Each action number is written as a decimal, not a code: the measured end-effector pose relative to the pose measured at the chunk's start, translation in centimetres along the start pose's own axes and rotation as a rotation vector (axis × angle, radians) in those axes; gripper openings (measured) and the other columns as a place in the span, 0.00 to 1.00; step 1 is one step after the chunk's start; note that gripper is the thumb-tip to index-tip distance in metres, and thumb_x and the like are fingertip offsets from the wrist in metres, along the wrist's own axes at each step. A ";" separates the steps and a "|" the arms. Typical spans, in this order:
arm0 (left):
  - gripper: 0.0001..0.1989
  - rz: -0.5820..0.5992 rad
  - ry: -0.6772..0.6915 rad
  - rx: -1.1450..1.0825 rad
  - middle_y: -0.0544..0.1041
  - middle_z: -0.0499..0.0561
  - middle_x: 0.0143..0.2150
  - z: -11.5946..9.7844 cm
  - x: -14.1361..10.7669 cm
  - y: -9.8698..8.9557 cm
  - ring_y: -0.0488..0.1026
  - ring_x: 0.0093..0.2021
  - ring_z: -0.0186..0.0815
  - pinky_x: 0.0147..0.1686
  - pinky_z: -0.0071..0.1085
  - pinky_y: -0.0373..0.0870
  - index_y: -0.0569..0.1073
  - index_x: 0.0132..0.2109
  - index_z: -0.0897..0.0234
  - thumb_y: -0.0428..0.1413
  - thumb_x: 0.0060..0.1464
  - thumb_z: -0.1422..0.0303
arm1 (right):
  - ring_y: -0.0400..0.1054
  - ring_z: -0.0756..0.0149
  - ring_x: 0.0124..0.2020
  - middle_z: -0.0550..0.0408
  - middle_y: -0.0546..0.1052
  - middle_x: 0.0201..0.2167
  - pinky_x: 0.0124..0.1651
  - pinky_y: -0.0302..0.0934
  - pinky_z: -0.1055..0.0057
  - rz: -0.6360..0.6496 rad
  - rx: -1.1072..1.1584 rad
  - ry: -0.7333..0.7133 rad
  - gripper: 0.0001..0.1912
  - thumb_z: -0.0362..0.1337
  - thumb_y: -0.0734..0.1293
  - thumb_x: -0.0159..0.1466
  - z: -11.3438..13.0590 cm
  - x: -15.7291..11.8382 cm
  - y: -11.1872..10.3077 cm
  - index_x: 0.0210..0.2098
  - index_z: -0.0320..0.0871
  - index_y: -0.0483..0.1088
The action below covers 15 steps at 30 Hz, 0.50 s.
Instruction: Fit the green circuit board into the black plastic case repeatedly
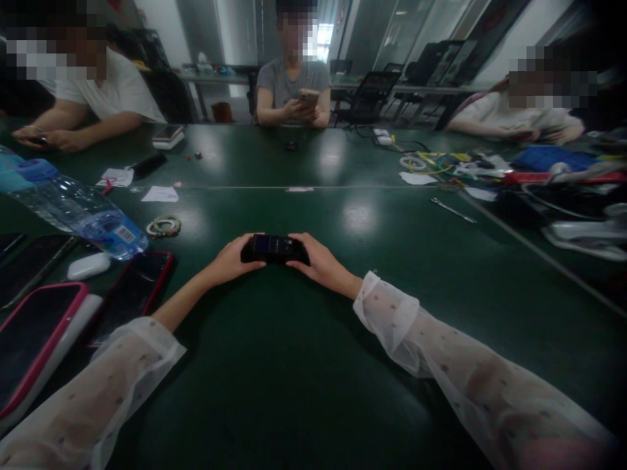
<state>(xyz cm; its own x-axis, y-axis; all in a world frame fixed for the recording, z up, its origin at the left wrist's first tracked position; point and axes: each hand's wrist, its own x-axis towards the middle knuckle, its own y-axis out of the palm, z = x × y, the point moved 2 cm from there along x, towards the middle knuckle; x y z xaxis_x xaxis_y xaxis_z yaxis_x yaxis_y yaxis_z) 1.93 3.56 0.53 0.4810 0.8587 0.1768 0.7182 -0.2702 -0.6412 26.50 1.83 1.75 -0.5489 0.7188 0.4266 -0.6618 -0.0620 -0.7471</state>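
A small black handheld device point(274, 247) with a dark screen and several small marks on its face is held low over the green table point(274, 365). My left hand point(232, 260) grips its left end, thumb at the near edge and fingers at the far side. On the opposite end, my right hand point(321, 262) holds it the same way. Parts of both ends are hidden by my fingers. A beaded bracelet point(164, 226) lies beyond my left hand, and a red-edged phone point(134, 294) lies beside my left forearm.
Along the left are a large water bottle point(88, 212), a white earphone case point(89, 266) and a pink-cased phone point(42, 339). A wrench point(453, 210) lies to the right, before a heap of cables point(441, 163). Three people sit across the table; the middle one holds a phone point(308, 99).
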 end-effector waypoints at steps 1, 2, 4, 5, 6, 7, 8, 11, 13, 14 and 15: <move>0.34 0.003 0.002 0.001 0.69 0.58 0.59 0.0 0.0 0.0 0.67 0.58 0.50 0.57 0.52 0.62 0.61 0.62 0.57 0.63 0.51 0.60 | 0.68 0.55 0.50 0.46 0.69 0.50 0.53 0.66 0.53 0.002 0.003 0.002 0.29 0.38 0.68 0.62 0.0 0.0 0.0 0.59 0.45 0.55; 0.34 0.006 0.005 0.002 0.69 0.58 0.59 0.0 0.0 0.0 0.67 0.58 0.50 0.57 0.52 0.62 0.60 0.62 0.57 0.63 0.51 0.59 | 0.68 0.55 0.50 0.46 0.69 0.50 0.53 0.66 0.52 0.004 0.006 0.005 0.29 0.38 0.68 0.62 0.0 0.0 0.0 0.59 0.46 0.55; 0.34 0.008 0.009 0.006 0.69 0.58 0.59 0.0 0.0 0.0 0.67 0.58 0.50 0.57 0.52 0.62 0.60 0.62 0.57 0.62 0.51 0.59 | 0.68 0.55 0.50 0.46 0.69 0.50 0.53 0.66 0.51 0.004 0.010 0.010 0.29 0.38 0.68 0.62 0.0 0.0 0.0 0.59 0.46 0.55; 0.34 0.008 0.011 0.008 0.68 0.57 0.59 0.0 0.0 0.0 0.67 0.58 0.50 0.57 0.52 0.62 0.60 0.62 0.57 0.63 0.51 0.59 | 0.68 0.55 0.50 0.46 0.69 0.51 0.53 0.66 0.52 0.004 0.009 0.009 0.29 0.38 0.68 0.62 0.0 0.0 0.0 0.59 0.46 0.55; 0.34 0.008 0.013 0.011 0.68 0.57 0.60 0.0 0.0 0.0 0.67 0.59 0.50 0.57 0.52 0.62 0.60 0.62 0.57 0.63 0.51 0.59 | 0.68 0.55 0.51 0.46 0.69 0.51 0.54 0.66 0.52 0.003 0.008 0.005 0.29 0.38 0.68 0.62 0.0 0.0 0.0 0.59 0.46 0.55; 0.34 0.008 0.015 0.012 0.68 0.57 0.60 0.0 0.0 0.0 0.66 0.59 0.50 0.57 0.52 0.61 0.60 0.62 0.56 0.63 0.51 0.60 | 0.67 0.55 0.51 0.46 0.69 0.51 0.54 0.65 0.52 0.000 0.006 0.000 0.29 0.38 0.68 0.62 0.0 0.0 0.0 0.59 0.45 0.55; 0.34 0.007 0.018 0.014 0.68 0.57 0.60 0.0 0.0 0.0 0.66 0.59 0.50 0.57 0.52 0.61 0.60 0.62 0.57 0.63 0.51 0.60 | 0.67 0.55 0.51 0.46 0.69 0.51 0.55 0.65 0.52 -0.004 0.004 -0.006 0.29 0.38 0.68 0.62 0.0 -0.1 0.0 0.59 0.45 0.55; 0.34 0.007 0.019 0.014 0.68 0.58 0.60 -0.1 0.0 0.0 0.67 0.58 0.50 0.57 0.52 0.61 0.61 0.62 0.57 0.63 0.51 0.60 | 0.67 0.55 0.52 0.46 0.68 0.51 0.55 0.65 0.52 -0.014 0.005 -0.011 0.29 0.37 0.68 0.62 0.0 -0.1 0.0 0.59 0.45 0.55; 0.34 0.009 0.013 0.011 0.68 0.58 0.59 -0.1 0.0 -0.1 0.67 0.58 0.50 0.57 0.53 0.62 0.61 0.62 0.57 0.63 0.50 0.59 | 0.67 0.55 0.51 0.46 0.69 0.51 0.55 0.65 0.52 -0.012 0.009 -0.007 0.29 0.37 0.68 0.62 0.1 0.0 0.0 0.59 0.45 0.55; 0.34 0.009 0.010 0.009 0.69 0.58 0.59 -0.2 0.0 -0.1 0.67 0.58 0.50 0.56 0.53 0.62 0.61 0.62 0.57 0.63 0.50 0.59 | 0.67 0.55 0.51 0.46 0.69 0.51 0.54 0.65 0.52 -0.012 0.011 -0.005 0.29 0.37 0.68 0.62 0.1 0.0 -0.1 0.59 0.45 0.55; 0.34 0.008 0.008 0.005 0.69 0.58 0.59 -0.2 0.0 -0.1 0.67 0.58 0.50 0.56 0.52 0.62 0.61 0.62 0.57 0.63 0.50 0.59 | 0.67 0.55 0.52 0.46 0.68 0.51 0.55 0.65 0.52 -0.011 0.014 -0.002 0.29 0.37 0.68 0.62 0.1 0.0 -0.1 0.59 0.45 0.55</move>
<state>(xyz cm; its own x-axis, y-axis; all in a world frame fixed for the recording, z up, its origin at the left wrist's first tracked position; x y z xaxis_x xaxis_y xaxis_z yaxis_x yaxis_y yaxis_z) 1.96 3.49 0.71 0.4905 0.8531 0.1779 0.7118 -0.2743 -0.6466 26.50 1.76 1.84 -0.5425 0.7181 0.4361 -0.6750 -0.0635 -0.7351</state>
